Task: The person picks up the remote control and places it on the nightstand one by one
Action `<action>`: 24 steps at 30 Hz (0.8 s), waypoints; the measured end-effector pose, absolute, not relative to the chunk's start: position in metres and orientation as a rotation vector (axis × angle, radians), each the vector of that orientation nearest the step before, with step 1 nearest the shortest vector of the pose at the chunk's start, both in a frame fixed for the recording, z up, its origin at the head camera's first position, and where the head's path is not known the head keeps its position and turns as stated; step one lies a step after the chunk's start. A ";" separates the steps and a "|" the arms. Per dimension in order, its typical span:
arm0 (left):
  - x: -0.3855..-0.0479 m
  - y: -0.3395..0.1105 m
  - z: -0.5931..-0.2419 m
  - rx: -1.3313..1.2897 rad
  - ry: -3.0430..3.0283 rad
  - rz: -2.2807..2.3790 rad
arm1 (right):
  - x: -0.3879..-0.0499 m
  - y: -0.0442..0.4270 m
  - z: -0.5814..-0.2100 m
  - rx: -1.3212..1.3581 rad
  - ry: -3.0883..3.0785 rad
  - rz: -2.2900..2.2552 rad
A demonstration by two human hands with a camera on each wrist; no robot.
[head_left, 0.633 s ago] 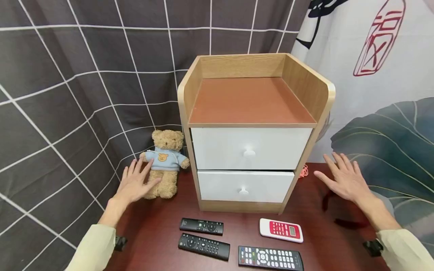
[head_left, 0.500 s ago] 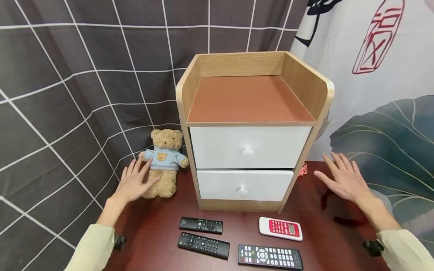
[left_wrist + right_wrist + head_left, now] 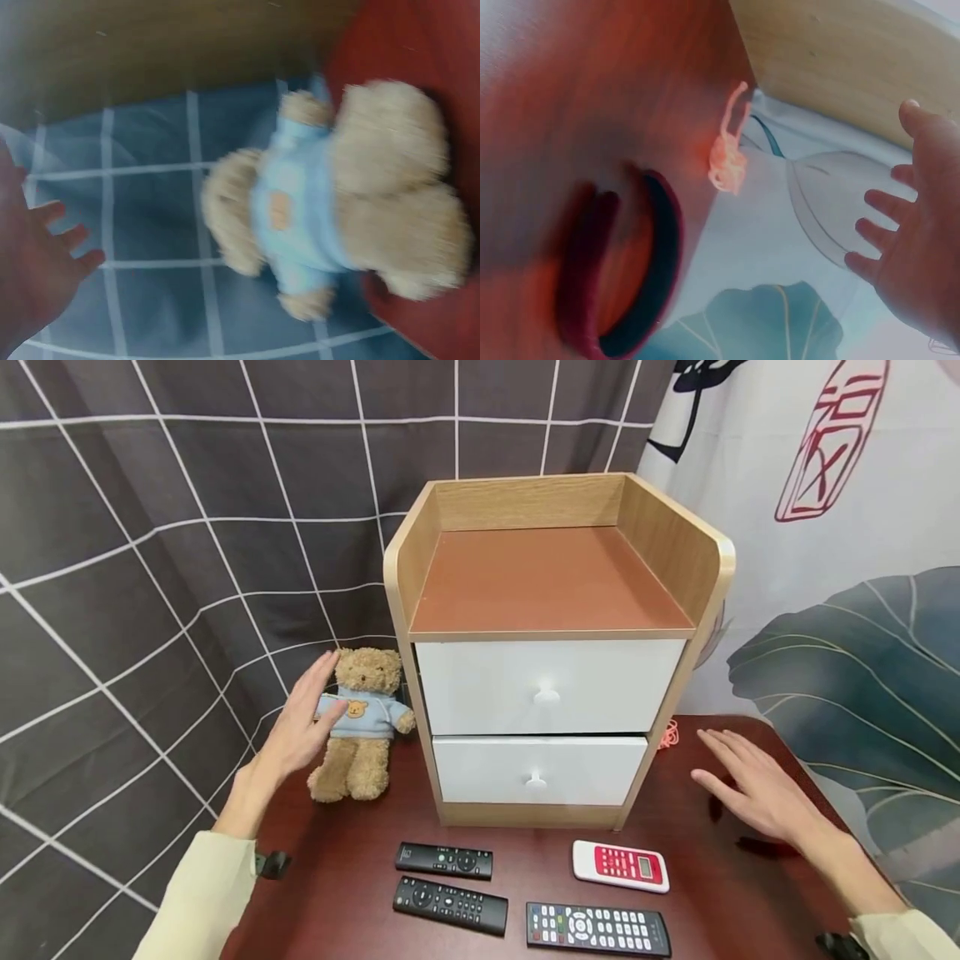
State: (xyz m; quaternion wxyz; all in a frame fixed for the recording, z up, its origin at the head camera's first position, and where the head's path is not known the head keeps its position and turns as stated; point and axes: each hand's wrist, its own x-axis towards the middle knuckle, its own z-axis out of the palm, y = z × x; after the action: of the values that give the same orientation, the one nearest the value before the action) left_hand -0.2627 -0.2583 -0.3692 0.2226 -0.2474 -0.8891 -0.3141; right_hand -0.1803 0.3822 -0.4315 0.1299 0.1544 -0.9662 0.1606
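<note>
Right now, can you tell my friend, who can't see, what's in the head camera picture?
A person's left hand and right hand, holding nothing, flank a cabinet. A teddy is partly behind the left hand; four remotes lie in front of the cabinet.

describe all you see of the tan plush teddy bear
The curly tan plush teddy bear wears a light blue top with a bear-face patch. It is upright, arms out, legs on the dark red tabletop, beside the white-fronted wooden cabinet. The person's bare left hand hides part of it in the head view without touching.
</note>
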 end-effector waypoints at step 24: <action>-0.301 -0.126 -0.231 -1.127 -1.489 -1.282 | -0.112 0.333 -0.507 0.398 -3.079 0.464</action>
State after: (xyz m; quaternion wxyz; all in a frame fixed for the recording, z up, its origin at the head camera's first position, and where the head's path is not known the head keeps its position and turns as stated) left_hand -0.3007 -0.1257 -0.2312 0.4246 -0.4504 -0.5951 -0.5125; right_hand -0.1122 0.3326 -0.5066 0.0014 0.1269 -0.9808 0.1479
